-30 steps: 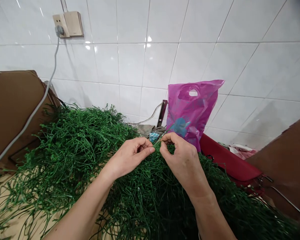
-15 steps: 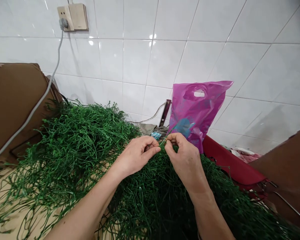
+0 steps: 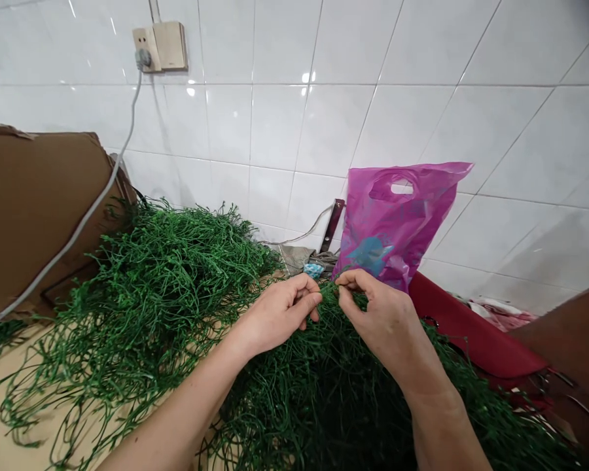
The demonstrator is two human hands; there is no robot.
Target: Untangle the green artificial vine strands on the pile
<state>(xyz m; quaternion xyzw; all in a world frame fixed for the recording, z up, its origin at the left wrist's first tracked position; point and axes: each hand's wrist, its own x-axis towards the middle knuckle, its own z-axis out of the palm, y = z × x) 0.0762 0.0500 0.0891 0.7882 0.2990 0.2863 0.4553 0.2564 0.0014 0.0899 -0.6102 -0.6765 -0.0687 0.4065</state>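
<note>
My left hand is closed in a pinch, thumb against fingers, over the middle of the green strands. Just to its right, my right hand pinches with thumb and forefinger, a small gap away. A thin green artificial stem runs at the fingertips, hard to make out against the green behind it. Below both hands spreads a dark heap of artificial green stems, partly hidden by my forearms. Another pile of the same green stems lies to the left, its thin ends trailing over a tan surface.
Against the white tiled wall stands a purple plastic bag. A red bag lies to the right. At left, a cardboard box has a grey cable hanging across it from a wall socket.
My hands have drawn slightly apart, and the stem stretched between them shows less clearly. The whole view has shifted a little, so the surroundings sit further right.
</note>
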